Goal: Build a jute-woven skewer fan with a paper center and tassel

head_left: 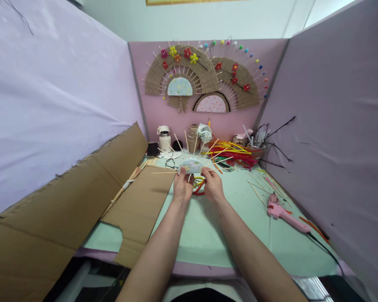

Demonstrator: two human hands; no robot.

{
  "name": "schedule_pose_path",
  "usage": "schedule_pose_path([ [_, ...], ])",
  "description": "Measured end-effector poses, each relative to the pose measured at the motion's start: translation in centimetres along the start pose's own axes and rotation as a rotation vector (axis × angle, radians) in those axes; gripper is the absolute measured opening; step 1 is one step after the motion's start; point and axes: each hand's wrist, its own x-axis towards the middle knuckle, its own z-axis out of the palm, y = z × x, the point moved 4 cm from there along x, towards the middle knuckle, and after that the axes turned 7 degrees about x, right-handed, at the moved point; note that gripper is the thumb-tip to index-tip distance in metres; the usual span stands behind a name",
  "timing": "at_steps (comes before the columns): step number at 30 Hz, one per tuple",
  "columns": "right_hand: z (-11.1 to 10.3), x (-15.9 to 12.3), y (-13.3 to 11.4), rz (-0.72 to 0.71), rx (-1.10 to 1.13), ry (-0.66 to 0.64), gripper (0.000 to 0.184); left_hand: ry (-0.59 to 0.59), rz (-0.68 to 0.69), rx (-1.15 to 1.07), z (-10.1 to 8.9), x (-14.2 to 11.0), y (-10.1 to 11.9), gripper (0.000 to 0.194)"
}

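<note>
Between my two hands, above the table, is a small half-round fan base (193,165) covered in pale, patterned fabric. Thin wooden sticks (186,141) radiate from its curved edge. My left hand (183,186) pinches its lower left corner, thumb on the near face. At the lower right corner, my right hand (212,184) grips it the same way. Behind and below the hands lie red and yellow pipe cleaners (199,186), partly hidden by them.
A pink glue gun (286,216) lies at right near loose sticks (256,191). Cardboard sheets (141,201) cover the left side. At the back stand a white bottle (164,138), a twine spool (193,136) and bundled pipe cleaners (236,153). Finished fans (154,82) hang on the pink board.
</note>
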Motion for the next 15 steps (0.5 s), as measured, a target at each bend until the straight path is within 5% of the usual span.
schedule_pose_path([
  [8,0.97,-0.43,-0.15,0.029,0.163,-0.106,0.027,-0.158,-0.163,-0.055,0.59,-0.16,-0.33,0.019],
  [15,1.13,-0.55,0.22,0.106,0.204,-0.167,0.03,-0.181,-0.121,-0.106,0.96,-0.58,0.11,0.022],
])
